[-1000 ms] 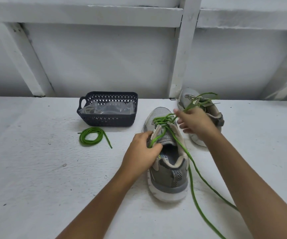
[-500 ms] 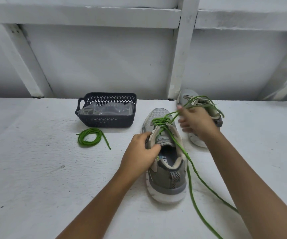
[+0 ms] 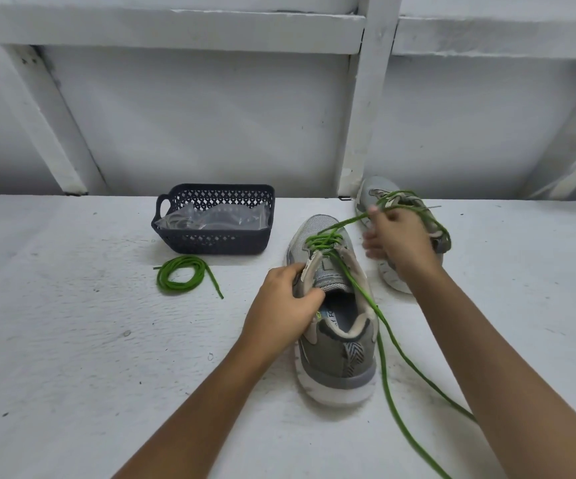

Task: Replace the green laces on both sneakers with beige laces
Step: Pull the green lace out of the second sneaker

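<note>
Pinching the green lace [image 3: 343, 223] taut: right grip [image 3: 400, 243]. Left grip [image 3: 285, 305] clutches the near sneaker [image 3: 335, 357]. Snagged eyelets could yank the sneaker free.

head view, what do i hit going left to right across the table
coiled green lace → left hand → right hand; basket, near sneaker and far sneaker overlap these, so left out
</note>
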{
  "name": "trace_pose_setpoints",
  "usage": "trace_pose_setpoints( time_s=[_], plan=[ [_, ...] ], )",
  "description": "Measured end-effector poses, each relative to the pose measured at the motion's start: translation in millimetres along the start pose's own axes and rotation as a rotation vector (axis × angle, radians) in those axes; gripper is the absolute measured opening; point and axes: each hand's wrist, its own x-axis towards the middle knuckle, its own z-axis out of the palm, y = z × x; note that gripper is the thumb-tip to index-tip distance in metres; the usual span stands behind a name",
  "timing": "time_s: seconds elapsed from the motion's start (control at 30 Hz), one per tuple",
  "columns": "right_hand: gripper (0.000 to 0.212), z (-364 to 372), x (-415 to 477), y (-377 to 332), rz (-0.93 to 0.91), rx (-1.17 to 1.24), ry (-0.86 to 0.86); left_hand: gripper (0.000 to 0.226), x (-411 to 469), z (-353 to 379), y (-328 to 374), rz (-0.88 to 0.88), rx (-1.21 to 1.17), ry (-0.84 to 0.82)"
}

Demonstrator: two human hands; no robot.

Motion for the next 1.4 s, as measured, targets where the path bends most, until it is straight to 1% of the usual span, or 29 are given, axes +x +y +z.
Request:
trace_pose_setpoints(
  time_s=[0.07, 0.1, 0.17, 0.27, 0.37, 0.43, 0.5, 0.57, 0.6, 0.67, 0.73, 0.83, 0.97, 1.07, 1.13, 1.2, 1.27, 1.33, 1.4],
  plan=[
    [0.025, 6, -7, 9, 0.019, -0.157, -0.130, 0.060, 0, 0, 0, 0.000, 0.000, 0.005],
    [0.026, 7, -9, 12, 0.012, -0.220, -0.155, 0.055, 0, 0, -1, 0.003, 0.003, 0.010],
    [0.027, 7, -12, 15, -0.014, -0.269, -0.164, 0.045, 1, 0, -2, 0.013, 0.009, 0.018],
    [0.026, 3, -16, 14, -0.057, -0.279, -0.184, 0.050, 2, 1, -2, 0.028, 0.004, 0.022],
    [0.025, 0, -23, 14, -0.076, -0.227, -0.199, 0.044, 3, -1, -4, 0.051, 0.039, 0.002],
    [0.026, -3, -32, 17, -0.096, -0.174, -0.200, 0.049, 5, -4, -6, 0.074, 0.094, -0.017],
    [0.024, -6, -42, 25, -0.132, -0.116, -0.201, 0.053, 9, -8, -4, 0.089, 0.051, -0.025],
    [0.017, -6, -54, 31, -0.177, -0.053, -0.228, 0.044, 18, -10, 1, 0.076, -0.032, 0.003],
    [0.017, -5, -57, 35, -0.201, -0.032, -0.240, 0.036, 26, -11, 3, 0.069, -0.025, 0.024],
    [0.022, -1, -60, 41, -0.238, -0.030, -0.244, 0.027, 41, -12, 6, 0.096, 0.081, 0.029],
    [0.030, 1, -60, 43, -0.263, -0.026, -0.242, 0.026, 53, -13, 9, 0.117, 0.193, -0.001],
    [0.021, 0, -58, 43, -0.262, -0.023, -0.260, 0.021, 66, -14, 13, 0.121, 0.256, -0.025],
    [0.018, -5, -56, 41, -0.217, -0.025, -0.338, 0.009, 76, -15, 17, 0.180, 0.292, -0.085],
    [0.018, -8, -53, 38, -0.176, -0.054, -0.376, 0.008, 82, -16, 21, 0.198, 0.405, -0.140],
    [0.018, -9, -52, 37, -0.154, -0.059, -0.402, 0.008, 88, -16, 25, 0.202, 0.432, -0.143],
    [0.018, -11, -51, 35, -0.130, -0.058, -0.433, 0.008, 95, -15, 27, 0.215, 0.422, -0.144],
    [0.017, -13, -50, 33, -0.104, -0.059, -0.464, 0.008, 102, -14, 27, 0.198, 0.357, -0.154],
    [0.017, -14, -49, 32, -0.091, -0.051, -0.487, 0.008, 107, -13, 25, 0.141, 0.201, -0.149],
    [0.016, -15, -49, 31, -0.085, -0.045, -0.495, 0.009, 108, -11, 25, 0.097, 0.066, -0.109]
  ],
)
